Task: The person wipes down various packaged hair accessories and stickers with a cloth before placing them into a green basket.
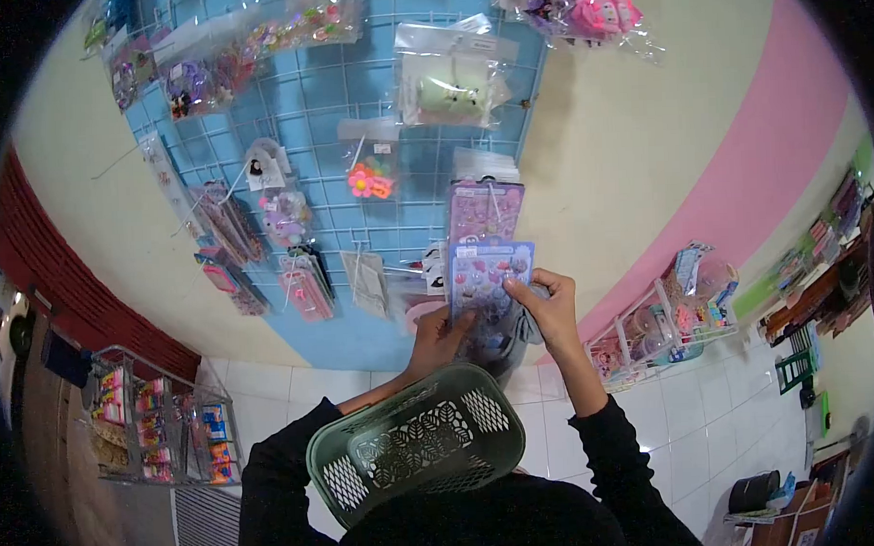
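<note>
A blue sticker sheet (485, 273) in clear wrapping is held upright in front of the wall rack. My left hand (437, 342) grips its lower left edge, the thumb lying across the front. On the right edge, my right hand (551, 312) pinches the sheet with its thumb on the face. A grey cloth (527, 330) is bunched under the right palm; whether the fingers grip it is hidden. Just behind hangs a purple sticker sheet (488, 206) on a hook. A dark green plastic basket (318, 460) sits against my left forearm, nothing inside it.
Bagged trinkets hang on a white wire grid (324, 219) over blue wall, including a green plush pouch (452, 94) and flower clips (369, 179). A white wire rack (665, 328) stands low at right. Another wire rack (163, 417) with colourful packets is at lower left.
</note>
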`<state>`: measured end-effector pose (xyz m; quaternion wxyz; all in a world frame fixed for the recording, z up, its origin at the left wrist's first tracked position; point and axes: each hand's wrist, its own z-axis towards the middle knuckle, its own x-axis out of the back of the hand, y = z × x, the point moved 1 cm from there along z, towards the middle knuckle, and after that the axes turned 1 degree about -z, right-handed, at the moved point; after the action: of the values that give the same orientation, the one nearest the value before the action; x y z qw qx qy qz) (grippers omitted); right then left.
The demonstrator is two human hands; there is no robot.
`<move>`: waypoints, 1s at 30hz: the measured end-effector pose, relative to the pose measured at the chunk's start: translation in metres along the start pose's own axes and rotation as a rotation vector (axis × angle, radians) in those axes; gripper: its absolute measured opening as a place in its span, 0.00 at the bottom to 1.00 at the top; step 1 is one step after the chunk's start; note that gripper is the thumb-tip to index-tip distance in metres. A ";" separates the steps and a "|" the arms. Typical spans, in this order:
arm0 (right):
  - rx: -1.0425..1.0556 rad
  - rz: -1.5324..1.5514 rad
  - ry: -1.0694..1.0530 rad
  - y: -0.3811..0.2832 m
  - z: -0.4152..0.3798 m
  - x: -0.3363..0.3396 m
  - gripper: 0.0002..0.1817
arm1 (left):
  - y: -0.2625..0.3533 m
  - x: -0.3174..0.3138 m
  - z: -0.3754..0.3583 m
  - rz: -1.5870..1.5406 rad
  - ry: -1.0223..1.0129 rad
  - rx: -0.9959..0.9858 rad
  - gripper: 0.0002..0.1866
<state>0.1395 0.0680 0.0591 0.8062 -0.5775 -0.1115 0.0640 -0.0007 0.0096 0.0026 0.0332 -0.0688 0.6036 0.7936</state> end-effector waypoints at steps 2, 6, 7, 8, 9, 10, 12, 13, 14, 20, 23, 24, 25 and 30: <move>-0.052 0.047 0.021 -0.008 0.001 -0.005 0.07 | 0.011 0.002 -0.002 0.091 0.086 0.006 0.13; -0.023 0.019 0.052 -0.011 0.007 -0.008 0.07 | 0.025 -0.001 0.002 0.068 0.115 0.023 0.13; -0.018 0.032 0.056 -0.009 0.009 -0.007 0.07 | 0.022 -0.002 0.004 0.052 0.119 -0.010 0.13; -0.016 0.044 0.060 -0.008 0.009 -0.007 0.07 | 0.020 -0.002 0.005 0.034 0.123 -0.039 0.13; -0.020 0.046 0.058 -0.009 0.008 -0.007 0.07 | 0.022 -0.001 0.005 0.036 0.125 -0.035 0.13; -0.032 0.062 0.066 -0.012 0.008 -0.006 0.07 | 0.024 0.001 0.006 0.097 0.105 0.004 0.14; -0.044 0.075 0.072 -0.013 0.010 -0.006 0.07 | 0.024 0.002 0.009 0.155 0.087 0.042 0.14; -0.040 0.099 0.080 -0.013 0.011 -0.006 0.07 | 0.020 0.002 0.011 0.136 0.084 0.035 0.15; -0.034 0.124 0.089 -0.014 0.012 -0.006 0.07 | 0.016 0.003 0.013 0.117 0.081 0.026 0.15; -0.035 0.093 0.118 0.002 0.042 -0.007 0.08 | -0.023 0.009 0.032 -0.065 0.121 0.026 0.16; -0.002 0.055 0.136 0.022 0.069 -0.009 0.09 | -0.057 0.014 0.032 0.036 0.154 -0.036 0.21; -0.011 0.038 0.153 0.019 0.072 -0.010 0.11 | -0.057 0.016 0.032 0.038 0.157 -0.037 0.21; -0.014 0.040 0.149 0.021 0.072 -0.011 0.11 | -0.058 0.018 0.031 -0.015 0.140 -0.019 0.23; 0.159 0.015 0.404 0.030 0.057 0.008 0.12 | -0.046 0.022 0.030 0.042 0.182 0.007 0.30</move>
<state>0.1339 0.1323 0.0495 0.8546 -0.5141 0.0622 -0.0384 -0.0185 0.0507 -0.0367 -0.0385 -0.1278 0.6083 0.7824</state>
